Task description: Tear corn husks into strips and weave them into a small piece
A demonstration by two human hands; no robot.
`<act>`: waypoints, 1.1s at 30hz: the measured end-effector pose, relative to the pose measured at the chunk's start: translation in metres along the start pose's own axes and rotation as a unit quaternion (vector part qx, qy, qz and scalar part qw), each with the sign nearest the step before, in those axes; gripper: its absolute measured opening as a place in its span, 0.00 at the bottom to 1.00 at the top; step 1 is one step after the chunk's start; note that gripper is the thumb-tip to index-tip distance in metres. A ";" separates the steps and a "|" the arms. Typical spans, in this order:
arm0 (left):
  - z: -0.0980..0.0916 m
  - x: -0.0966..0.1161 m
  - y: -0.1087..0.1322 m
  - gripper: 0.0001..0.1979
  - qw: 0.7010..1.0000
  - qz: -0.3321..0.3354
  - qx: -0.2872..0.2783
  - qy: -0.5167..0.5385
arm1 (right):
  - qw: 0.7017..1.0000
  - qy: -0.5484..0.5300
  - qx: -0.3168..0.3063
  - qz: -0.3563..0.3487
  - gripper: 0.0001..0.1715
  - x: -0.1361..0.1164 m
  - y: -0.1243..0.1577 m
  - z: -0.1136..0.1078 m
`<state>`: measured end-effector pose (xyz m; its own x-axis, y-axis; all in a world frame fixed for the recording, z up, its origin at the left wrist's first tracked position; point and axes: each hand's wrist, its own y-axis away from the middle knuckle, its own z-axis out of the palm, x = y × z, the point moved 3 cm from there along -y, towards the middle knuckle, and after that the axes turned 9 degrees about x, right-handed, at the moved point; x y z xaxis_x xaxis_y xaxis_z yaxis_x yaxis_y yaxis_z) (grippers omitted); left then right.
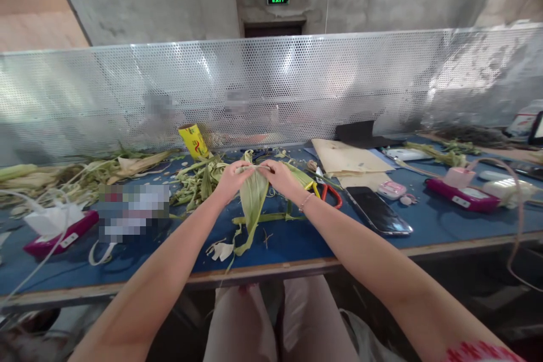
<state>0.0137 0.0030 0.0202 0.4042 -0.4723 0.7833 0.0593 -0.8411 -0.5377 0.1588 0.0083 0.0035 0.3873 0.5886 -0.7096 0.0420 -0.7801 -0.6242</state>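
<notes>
Both of my hands meet above the blue table (297,243) and pinch the top of a green corn husk (252,198). My left hand (231,180) grips its left upper edge with fingers closed. My right hand (282,177), a thin bracelet at its wrist, grips the right upper edge. The husk hangs down between them, its tip trailing to pale scraps (223,250) near the table's front edge. A heap of stripped husk strips (197,181) lies just left of my left hand.
Orange-handled scissors (333,195) and a dark phone (377,212) lie right of my right hand. Brown paper (345,158), a yellow carton (194,141), magenta devices (462,195) and corn stalks (76,175) crowd the table. A perforated metal screen (271,85) walls the back.
</notes>
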 end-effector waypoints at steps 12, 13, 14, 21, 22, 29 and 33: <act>0.002 0.005 0.000 0.09 0.993 0.048 -0.015 -0.105 | 0.991 0.087 -0.016 -0.104 0.11 -0.005 0.002 0.007; 0.002 0.004 -0.001 0.09 0.994 0.046 -0.012 -0.103 | 0.990 0.092 -0.013 -0.110 0.11 -0.005 0.002 0.007; 0.003 0.003 -0.001 0.09 0.994 0.045 -0.009 -0.098 | 0.989 0.096 -0.010 -0.115 0.12 -0.005 0.002 0.007; 0.009 -0.005 0.001 0.10 1.000 0.013 0.009 -0.013 | 0.988 0.093 0.009 -0.125 0.11 0.000 0.001 0.009; 0.010 -0.007 0.001 0.11 1.000 0.000 0.007 0.016 | 0.987 0.094 0.010 -0.132 0.11 0.000 0.001 0.009; 0.013 -0.014 0.002 0.11 0.994 -0.052 0.002 0.096 | 0.979 0.107 0.016 -0.175 0.13 -0.005 0.003 0.009; 0.006 -0.007 0.001 0.10 0.998 0.036 -0.012 -0.040 | 0.978 0.105 0.034 -0.175 0.11 -0.005 0.003 0.008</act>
<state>0.0166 0.0072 0.0127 0.4782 -0.5100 0.7150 0.0059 -0.8123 -0.5832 0.1500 0.0048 0.0025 0.5411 0.7555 -0.3694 0.1485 -0.5182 -0.8423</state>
